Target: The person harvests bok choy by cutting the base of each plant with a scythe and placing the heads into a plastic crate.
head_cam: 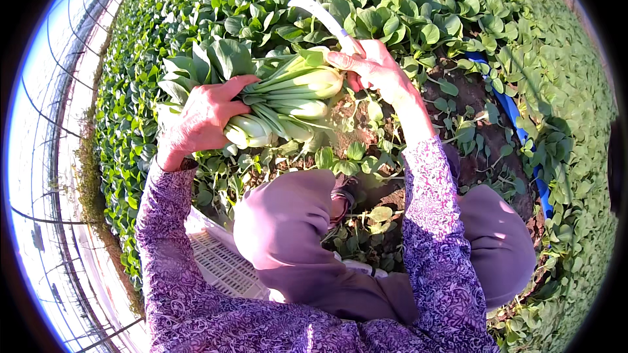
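My left hand (pixel 208 115) grips a bunch of several bok choy heads (pixel 294 83) by their stalks, with the pale bases pointing right and the dark leaves to the left. Beside those bases is my right hand (pixel 370 66), closed around the handle of a curved white blade (pixel 319 13), which looks like a sickle or harvesting knife. Its tip points up and left, over the growing leaves. The right thumb lies close to the uppermost base; whether it touches cannot be told.
Dense rows of leafy greens (pixel 274 5) stand ahead and on both sides. A blue hose or strip (pixel 510 108) runs through the bed at the right. A white slatted plastic crate (pixel 230 264) is by my left knee. Low plants and bare soil (pixel 363 130) lie beneath my hands.
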Motion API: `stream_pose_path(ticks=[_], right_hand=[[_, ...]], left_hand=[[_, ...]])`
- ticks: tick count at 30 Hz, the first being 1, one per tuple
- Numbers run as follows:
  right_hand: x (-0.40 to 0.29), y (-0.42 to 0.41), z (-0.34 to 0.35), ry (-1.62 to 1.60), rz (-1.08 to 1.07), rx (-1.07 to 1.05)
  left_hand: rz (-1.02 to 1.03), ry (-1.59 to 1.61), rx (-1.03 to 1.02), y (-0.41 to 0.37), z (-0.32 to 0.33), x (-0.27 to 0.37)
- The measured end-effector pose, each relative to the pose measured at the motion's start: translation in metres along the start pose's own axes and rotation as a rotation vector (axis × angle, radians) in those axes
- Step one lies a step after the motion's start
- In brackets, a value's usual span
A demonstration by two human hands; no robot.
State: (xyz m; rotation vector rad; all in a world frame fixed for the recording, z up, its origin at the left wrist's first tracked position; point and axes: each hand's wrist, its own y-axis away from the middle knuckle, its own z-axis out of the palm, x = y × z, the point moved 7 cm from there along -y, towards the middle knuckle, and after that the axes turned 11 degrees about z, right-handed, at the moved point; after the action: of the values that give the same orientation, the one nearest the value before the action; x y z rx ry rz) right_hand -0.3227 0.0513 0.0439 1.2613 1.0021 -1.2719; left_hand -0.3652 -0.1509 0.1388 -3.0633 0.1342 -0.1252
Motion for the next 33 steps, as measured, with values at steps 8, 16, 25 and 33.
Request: stream_pose_path(ticks=[8, 16, 25, 33], right_hand=[[-0.032, 0.028, 0.060, -0.205, -0.158, -0.134], [-0.034, 0.036, 0.067, 0.069, -0.007, 0.049], [-0.056, 0.035, 0.124, 0.039, -0.222, -0.045], [-0.080, 0.088, 0.087, 0.052, -0.393, 0.339]], left_hand=[[-0.064, -0.228, -0.041, 0.055, -0.041, 0.054], [-0.131, -0.311, 0.013, 0.094, -0.054, 0.065], [-0.126, -0.244, 0.080, 0.117, -0.055, 0.072], [-0.130, -0.219, 0.192, 0.140, -0.054, 0.072]])
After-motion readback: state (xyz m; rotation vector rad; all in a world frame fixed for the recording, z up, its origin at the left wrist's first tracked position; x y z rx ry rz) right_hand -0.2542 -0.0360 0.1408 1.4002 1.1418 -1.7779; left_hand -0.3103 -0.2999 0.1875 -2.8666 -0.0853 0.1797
